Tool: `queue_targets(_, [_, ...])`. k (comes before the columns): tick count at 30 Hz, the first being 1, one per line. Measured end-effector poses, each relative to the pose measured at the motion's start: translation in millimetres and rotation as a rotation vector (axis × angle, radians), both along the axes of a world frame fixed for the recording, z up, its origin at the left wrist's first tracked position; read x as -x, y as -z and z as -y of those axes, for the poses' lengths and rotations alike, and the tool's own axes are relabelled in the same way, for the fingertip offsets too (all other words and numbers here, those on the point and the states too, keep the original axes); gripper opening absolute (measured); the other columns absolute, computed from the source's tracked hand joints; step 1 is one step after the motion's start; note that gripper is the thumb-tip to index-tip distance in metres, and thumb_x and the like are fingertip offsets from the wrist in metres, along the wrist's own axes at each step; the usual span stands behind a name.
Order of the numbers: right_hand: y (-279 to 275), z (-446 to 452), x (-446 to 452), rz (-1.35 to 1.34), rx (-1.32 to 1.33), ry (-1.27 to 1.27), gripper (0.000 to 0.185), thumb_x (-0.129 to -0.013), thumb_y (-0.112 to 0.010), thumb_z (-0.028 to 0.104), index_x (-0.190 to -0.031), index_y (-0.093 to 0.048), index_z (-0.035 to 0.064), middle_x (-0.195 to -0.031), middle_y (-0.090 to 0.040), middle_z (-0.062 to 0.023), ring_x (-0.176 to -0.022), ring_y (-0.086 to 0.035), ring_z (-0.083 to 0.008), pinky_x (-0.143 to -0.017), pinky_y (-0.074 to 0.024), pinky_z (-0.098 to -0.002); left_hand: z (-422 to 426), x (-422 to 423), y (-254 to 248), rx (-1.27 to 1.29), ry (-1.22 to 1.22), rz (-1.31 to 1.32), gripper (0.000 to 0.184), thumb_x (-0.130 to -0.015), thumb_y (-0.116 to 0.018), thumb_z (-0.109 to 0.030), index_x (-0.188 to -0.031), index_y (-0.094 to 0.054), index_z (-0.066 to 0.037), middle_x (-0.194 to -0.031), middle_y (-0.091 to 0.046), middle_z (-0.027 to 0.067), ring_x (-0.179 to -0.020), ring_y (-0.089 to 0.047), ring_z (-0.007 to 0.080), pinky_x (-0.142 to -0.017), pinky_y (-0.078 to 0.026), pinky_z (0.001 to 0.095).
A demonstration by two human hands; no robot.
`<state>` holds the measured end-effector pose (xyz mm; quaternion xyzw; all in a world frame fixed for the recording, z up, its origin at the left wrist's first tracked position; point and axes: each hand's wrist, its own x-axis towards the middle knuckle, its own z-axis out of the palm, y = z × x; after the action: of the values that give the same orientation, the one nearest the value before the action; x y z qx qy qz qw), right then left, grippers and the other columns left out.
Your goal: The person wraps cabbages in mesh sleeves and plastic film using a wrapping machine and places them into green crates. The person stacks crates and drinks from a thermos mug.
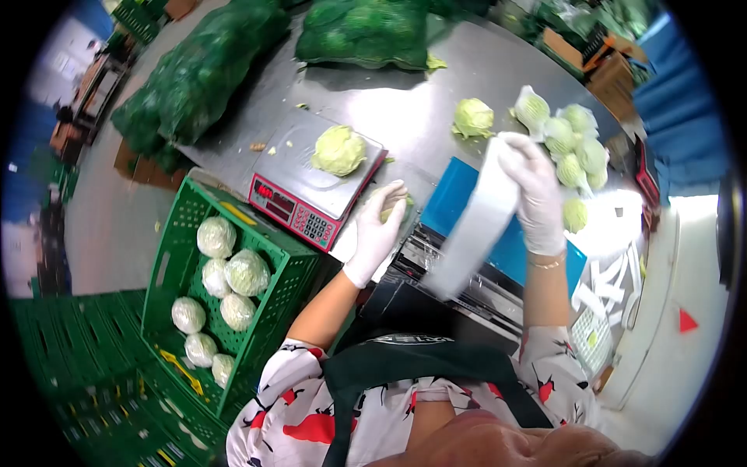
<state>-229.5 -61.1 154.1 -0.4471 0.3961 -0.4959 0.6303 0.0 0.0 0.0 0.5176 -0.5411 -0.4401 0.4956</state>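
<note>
Right hand (533, 185): I'm gripping a white strip (478, 219) — holding it flat should help.
Left hand (377, 235): I'm holding it half-curled — grip unclear.

You wear 1 camera on your head; its wide, round-edged view looks forward and steeply down, close over your left hand (377, 237) and right hand (537, 191), with your apron (420, 369) nearest below and the metal table (498, 62) stretching away above.
</note>
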Motion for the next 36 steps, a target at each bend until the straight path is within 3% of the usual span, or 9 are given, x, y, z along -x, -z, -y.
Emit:
queue_targets(5, [40.4,-46.5,-29.3,-0.066,-0.161,-0.095,0.017,-0.092,-0.068,0.012,-0.105,-0.067,0.0024,-0.096,-0.066,-0.0024,-0.085,-0.062,-0.0116,-0.080,-0.0491,-0.0237,-17.1,56.7,-49.7,0.089,0.251,-0.505,0.073,-0.095,-0.063,-0.018,-0.155,-0.025,0.000,-0.155,-0.036,0.0211,-0.147,-0.029,0.0265,-0.120,-0.020,0.0408])
queue_targets(10, [72.9,-80.0,-57.2,-0.573,0.434,0.466,0.009,-0.088,-0.069,0.006,-0.092,-0.062,0.0014,-0.093,-0.065,-0.0091,-0.085,-0.062,-0.0196,-0.080,-0.0501,-0.0293,-57.2,43.8,-51.8,-0.367,0.025,-0.724,0.024,-0.099,-0.060,-0.011,-0.118,-0.069,0.001,-0.088,-0.070,0.0001,-0.066,-0.059,0.0040,-0.056,-0.047,0.0189])
queue_targets(17, [71.7,-100.8,-12.9,-0.820,0.083,-0.267,0.029,-0.104,-0.045,0.020,-0.120,-0.055,-0.0028,-0.111,-0.064,-0.0120,-0.097,-0.062,-0.0170,-0.087,-0.0502,-0.0280,-71.0,7.6,-60.3,-0.203,0.386,-1.247,0.024,-0.104,-0.051,-0.022,-0.114,-0.054,0.000,-0.110,-0.062,0.0082,-0.104,-0.060,0.0170,-0.096,-0.047,0.0339])
queue_targets(19, [67.5,-121.7,-27.5,0.543,-0.740,-0.208,0.040,-0.102,-0.045,0.025,-0.127,-0.052,-0.0053,-0.115,-0.065,-0.0122,-0.096,-0.062,-0.0148,-0.084,-0.0508,-0.0276,-73.1,1.0,-58.9,-0.294,0.307,-1.300,0.022,-0.105,-0.049,-0.022,-0.111,-0.056,-0.003,-0.105,-0.062,0.0064,-0.100,-0.060,0.0141,-0.092,-0.048,0.0298])
queue_targets(23, [99.9,-112.1,-2.1,-0.502,0.263,-0.674,0.029,-0.088,-0.063,0.020,-0.099,-0.069,-0.0058,-0.094,-0.071,-0.0066,-0.075,-0.065,-0.0141,-0.064,-0.0520,-0.0346,-79.6,-19.3,-36.3,-0.387,0.497,-1.079,0.027,-0.104,-0.048,-0.023,-0.120,-0.057,-0.002,-0.110,-0.063,0.0057,-0.104,-0.060,0.0149,-0.094,-0.048,0.0301])
queue_targets(26, [48.1,-78.4,-0.6,0.018,-0.074,-0.468,0.039,-0.098,-0.057,0.031,-0.106,-0.066,-0.0068,-0.099,-0.070,-0.0109,-0.092,-0.067,-0.0209,-0.086,-0.0531,-0.0344,-113.6,-11.8,-8.7,-0.615,0.417,-0.484,0.044,-0.103,-0.048,-0.027,-0.137,-0.051,0.001,-0.128,-0.061,0.0109,-0.120,-0.057,0.0211,-0.100,-0.046,0.0320])
queue_targets(32, [90.2,-35.3,-28.4,0.551,-0.369,-0.378,0.042,-0.104,-0.048,0.025,-0.136,-0.050,-0.0034,-0.124,-0.063,-0.0126,-0.112,-0.062,-0.0201,-0.101,-0.0481,-0.0340,-62.9,-55.0,-39.2,-0.135,0.253,-1.016,0.058,-0.105,-0.043,-0.038,-0.145,-0.040,0.004,-0.139,-0.055,0.0153,-0.130,-0.051,0.0225,-0.112,-0.038,0.0378])
queue_targets(34, [98.3,-14.3,-40.5,0.309,-0.359,-0.493,0.041,-0.098,-0.059,0.016,-0.134,-0.053,-0.0027,-0.121,-0.065,-0.0115,-0.109,-0.062,-0.0178,-0.097,-0.0493,-0.0315,-54.4,-64.0,-44.0,-0.125,0.161,-1.278,0.049,-0.104,-0.049,-0.030,-0.138,-0.051,0.004,-0.135,-0.059,0.0133,-0.127,-0.054,0.0205,-0.110,-0.041,0.0351])
queue_targets(36, [104.6,24.4,-58.8,-0.145,-0.137,-0.627,0.041,-0.090,-0.068,0.010,-0.128,-0.058,-0.0026,-0.115,-0.068,-0.0106,-0.104,-0.064,-0.0159,-0.092,-0.0508,-0.0294,-42.0,-76.0,-31.2,-0.105,0.004,-0.605,0.037,-0.100,-0.053,-0.018,-0.129,-0.060,0.004,-0.127,-0.065,0.0126,-0.118,-0.060,0.0184,-0.105,-0.045,0.0331])
